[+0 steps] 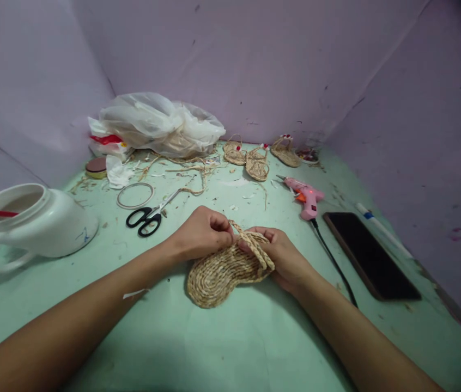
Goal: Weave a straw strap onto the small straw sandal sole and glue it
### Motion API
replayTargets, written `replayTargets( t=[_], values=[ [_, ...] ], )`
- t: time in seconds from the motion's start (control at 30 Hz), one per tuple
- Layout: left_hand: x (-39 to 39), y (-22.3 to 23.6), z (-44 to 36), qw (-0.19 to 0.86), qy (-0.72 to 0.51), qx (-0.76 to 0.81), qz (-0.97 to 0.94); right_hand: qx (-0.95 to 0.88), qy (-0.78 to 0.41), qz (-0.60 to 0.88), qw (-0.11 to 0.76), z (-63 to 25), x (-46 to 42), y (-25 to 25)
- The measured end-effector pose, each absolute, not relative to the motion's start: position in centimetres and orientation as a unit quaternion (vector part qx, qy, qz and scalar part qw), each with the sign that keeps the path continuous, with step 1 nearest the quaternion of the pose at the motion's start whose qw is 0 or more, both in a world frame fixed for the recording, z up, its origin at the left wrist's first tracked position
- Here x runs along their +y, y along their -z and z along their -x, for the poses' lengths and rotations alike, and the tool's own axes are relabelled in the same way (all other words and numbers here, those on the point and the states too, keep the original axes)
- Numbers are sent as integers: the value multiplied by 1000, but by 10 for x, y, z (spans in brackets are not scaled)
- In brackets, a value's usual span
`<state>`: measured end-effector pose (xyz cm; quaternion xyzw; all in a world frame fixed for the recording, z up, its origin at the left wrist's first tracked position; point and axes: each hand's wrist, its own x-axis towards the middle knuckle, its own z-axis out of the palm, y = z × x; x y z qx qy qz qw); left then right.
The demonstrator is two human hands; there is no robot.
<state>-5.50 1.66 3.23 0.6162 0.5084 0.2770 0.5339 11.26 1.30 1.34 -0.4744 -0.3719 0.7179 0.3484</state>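
Note:
A woven straw sandal is held just over the green table, its rounded end toward me. My right hand grips its far end, fingers wrapped around the edge and thumb on top. A braided straw strap crosses that end of the sole. With finger and thumb pinched together, my left hand holds the strap's end at the sandal's far left edge. The fingertips of both hands nearly meet there, and they partly hide the strap's end.
Black-handled scissors and a ring lie left. A white pot stands far left. A pink glue gun with its cord and a phone lie right. Small straw sandals and a plastic bag sit behind.

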Motion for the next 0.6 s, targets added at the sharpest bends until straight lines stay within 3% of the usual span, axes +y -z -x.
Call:
replayTargets(
  t=[0.37, 0.6],
  values=[
    [8, -47, 48, 404, -209, 536, -711, -407, -699, 489, 326, -111, 9, -15],
    [7, -48, 46, 400, -227, 532, -711, -403, -707, 487, 319, -112, 8, -16]
  ],
)
